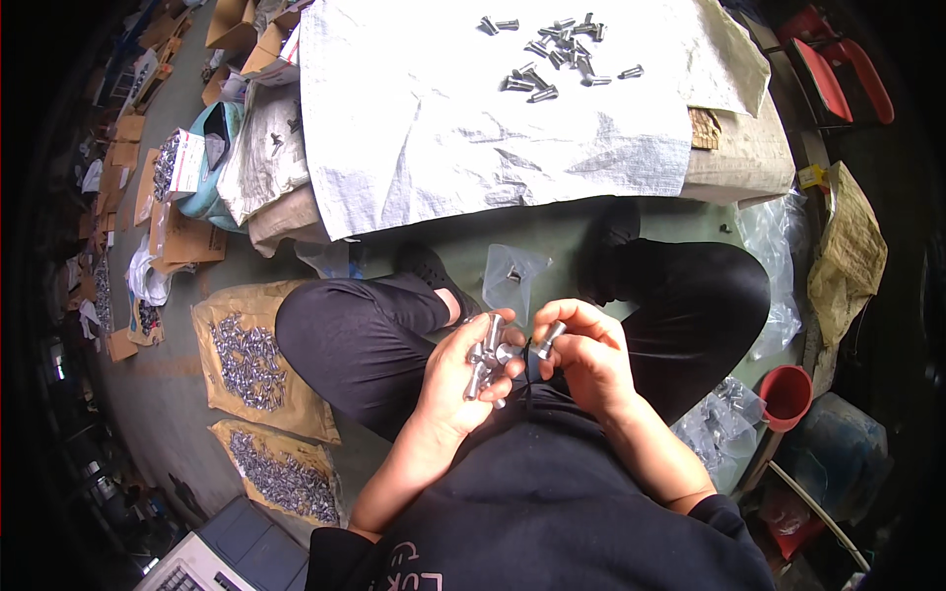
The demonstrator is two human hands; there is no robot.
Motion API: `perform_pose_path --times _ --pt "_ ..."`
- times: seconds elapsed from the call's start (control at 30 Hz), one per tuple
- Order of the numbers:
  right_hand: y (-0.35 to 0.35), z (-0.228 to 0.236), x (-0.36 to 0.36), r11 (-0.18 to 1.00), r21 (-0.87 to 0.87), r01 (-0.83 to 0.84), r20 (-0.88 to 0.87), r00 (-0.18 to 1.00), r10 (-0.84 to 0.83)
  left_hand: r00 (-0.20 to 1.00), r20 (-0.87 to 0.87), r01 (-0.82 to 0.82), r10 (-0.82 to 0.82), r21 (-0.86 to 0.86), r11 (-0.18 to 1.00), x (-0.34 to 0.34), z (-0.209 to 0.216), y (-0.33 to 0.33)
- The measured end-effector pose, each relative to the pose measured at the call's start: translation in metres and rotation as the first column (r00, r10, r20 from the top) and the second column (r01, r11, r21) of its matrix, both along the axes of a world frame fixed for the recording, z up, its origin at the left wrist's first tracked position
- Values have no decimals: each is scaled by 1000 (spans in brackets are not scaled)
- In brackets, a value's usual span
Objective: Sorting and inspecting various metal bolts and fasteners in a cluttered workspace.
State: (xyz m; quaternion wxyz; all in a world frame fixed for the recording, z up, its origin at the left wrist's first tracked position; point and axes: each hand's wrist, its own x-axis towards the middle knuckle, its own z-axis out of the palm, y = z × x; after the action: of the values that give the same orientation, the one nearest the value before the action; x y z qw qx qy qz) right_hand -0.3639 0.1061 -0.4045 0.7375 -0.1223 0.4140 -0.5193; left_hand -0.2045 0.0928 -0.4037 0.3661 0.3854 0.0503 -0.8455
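My left hand [461, 379] is closed around a bundle of several silver metal bolts [488, 360], held upright in the palm above my lap. My right hand [589, 353] pinches one more silver bolt [549, 337] between thumb and fingers, right beside the bundle. A small clear plastic bag [512, 276] with a bolt in it lies on the floor just beyond my hands, between my knees. Several loose bolts [557, 54] are scattered on the white woven sack [443, 118] covering the low table ahead.
Two open brown sacks of bolts [251, 360] [281, 478] lie on the floor at my left. Cardboard boxes [187, 236] pile further left. A red cup [786, 394], clear plastic bags [724, 424] and a red chair [838, 69] are at the right.
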Motion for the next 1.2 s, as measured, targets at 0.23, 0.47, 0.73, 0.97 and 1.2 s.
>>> perform_pose_path --times 0.23,0.47,0.73,0.97,1.2 --pt "-3 5 8 746 -324 -583 -909 409 -75 954 299 26 -15 -33 999 -7 3 1" --pt "-9 2 0 531 -354 -770 -935 286 -209 939 338 92 -66 -60 994 -10 2 7" --pt "-6 -4 0 648 -469 -600 -861 473 -185 968 217 129 -124 -9 992 -4 6 4" --pt "3 -11 -1 991 -89 -104 7 994 106 995 -20 93 -93 10 996 9 10 -1" --pt "2 -10 -2 994 -31 -102 104 989 105 996 24 85 -83 -78 993 12 11 2"
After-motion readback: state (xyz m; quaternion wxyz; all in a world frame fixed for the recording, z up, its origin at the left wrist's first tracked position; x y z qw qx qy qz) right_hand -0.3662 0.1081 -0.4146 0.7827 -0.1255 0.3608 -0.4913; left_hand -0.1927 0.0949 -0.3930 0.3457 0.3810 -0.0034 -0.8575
